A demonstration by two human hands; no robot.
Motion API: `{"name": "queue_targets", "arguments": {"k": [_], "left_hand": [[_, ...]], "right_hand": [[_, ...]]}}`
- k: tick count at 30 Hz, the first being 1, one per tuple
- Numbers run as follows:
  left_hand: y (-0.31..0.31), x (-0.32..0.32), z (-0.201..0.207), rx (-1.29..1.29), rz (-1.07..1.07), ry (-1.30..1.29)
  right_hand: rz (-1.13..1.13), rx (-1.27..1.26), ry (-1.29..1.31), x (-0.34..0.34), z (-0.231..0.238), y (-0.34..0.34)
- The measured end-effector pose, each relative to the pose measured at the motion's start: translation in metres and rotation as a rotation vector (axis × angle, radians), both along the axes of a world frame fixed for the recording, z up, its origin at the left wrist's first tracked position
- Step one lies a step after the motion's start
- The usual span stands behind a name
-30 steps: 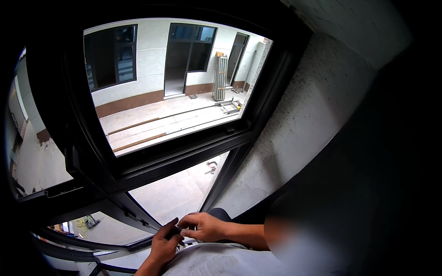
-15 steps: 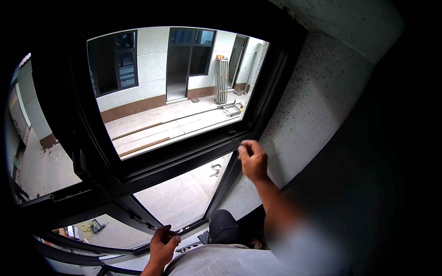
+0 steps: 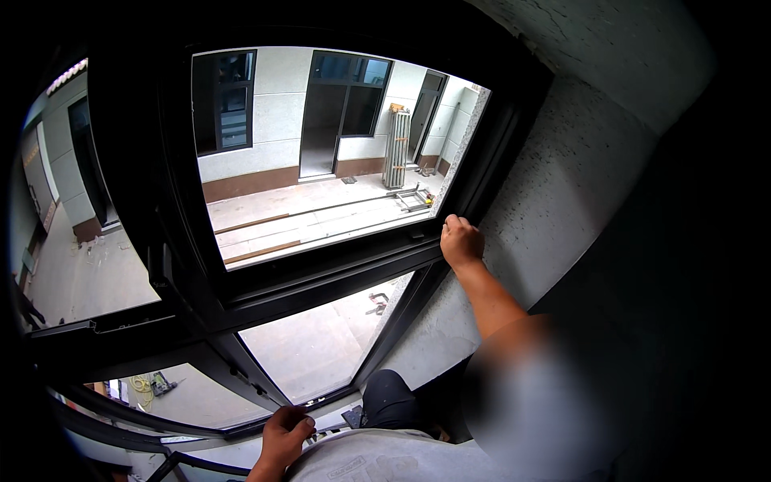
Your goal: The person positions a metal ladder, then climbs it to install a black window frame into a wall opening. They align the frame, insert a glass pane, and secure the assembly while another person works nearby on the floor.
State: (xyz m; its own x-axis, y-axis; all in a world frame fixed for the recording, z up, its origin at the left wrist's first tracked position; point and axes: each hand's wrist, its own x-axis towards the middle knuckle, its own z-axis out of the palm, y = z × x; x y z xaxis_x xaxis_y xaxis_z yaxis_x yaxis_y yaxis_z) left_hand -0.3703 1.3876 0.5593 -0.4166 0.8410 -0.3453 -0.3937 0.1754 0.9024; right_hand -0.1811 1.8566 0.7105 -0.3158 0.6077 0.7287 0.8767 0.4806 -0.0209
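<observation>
My right hand (image 3: pixel 463 243) is raised at the right side of the black window frame (image 3: pixel 321 281), by the lower right corner of the big opening. Its fingers are curled in against the frame where it meets the wall; whatever they grip, if anything, is hidden. Low in the view, my left hand (image 3: pixel 283 438) is held before my shirt, close to the foot of the lower pane. Its fingers are bent inward with the thumb beside them, and the inside of this hand is out of sight. A black window handle (image 3: pixel 161 265) sits on the upright left of the opening.
A speckled grey wall (image 3: pixel 554 161) borders the frame on the right. Beyond the window, a bundle of metal lengths (image 3: pixel 397 149) leans by a doorway, and long strips (image 3: pixel 265 221) lie on the ground. A green power tool (image 3: pixel 163 384) with yellow cable lies outside, lower left.
My right hand has moved up and right, along the frame toward the wall. The left hand has lowered slightly, its fingers drawn closer together. The whole view has shifted a little.
</observation>
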Motion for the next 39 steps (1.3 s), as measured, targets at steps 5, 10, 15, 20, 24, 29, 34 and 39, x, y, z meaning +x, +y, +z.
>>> {"name": "queue_targets", "arguments": {"k": [5, 10, 15, 20, 24, 29, 34, 39], "left_hand": [[0.001, 0.001, 0.000, -0.019, -0.038, 0.041], [0.003, -0.002, -0.005, -0.018, -0.064, 0.038], [0.000, -0.004, -0.014, -0.015, -0.026, -0.028], [-0.002, -0.006, -0.015, -0.021, -0.030, -0.003], [-0.004, -0.007, -0.016, -0.038, -0.037, 0.029], [-0.004, -0.007, -0.015, -0.049, -0.025, 0.033], [-0.004, -0.007, -0.015, -0.062, -0.016, 0.022], [-0.005, -0.008, -0.022, -0.052, -0.025, 0.018]], "right_hand": [[-0.041, -0.013, -0.034, -0.003, 0.003, -0.002], [0.020, -0.044, -0.008, 0.002, 0.003, -0.004], [0.045, -0.044, 0.010, 0.003, 0.003, -0.004], [0.043, -0.031, 0.018, 0.004, 0.001, 0.000], [-0.023, -0.044, 0.000, 0.000, 0.002, 0.002], [0.001, -0.025, 0.049, 0.001, 0.002, 0.003], [0.015, -0.059, 0.052, 0.001, 0.004, -0.001], [0.083, -0.118, 0.065, 0.004, 0.009, -0.012]]}}
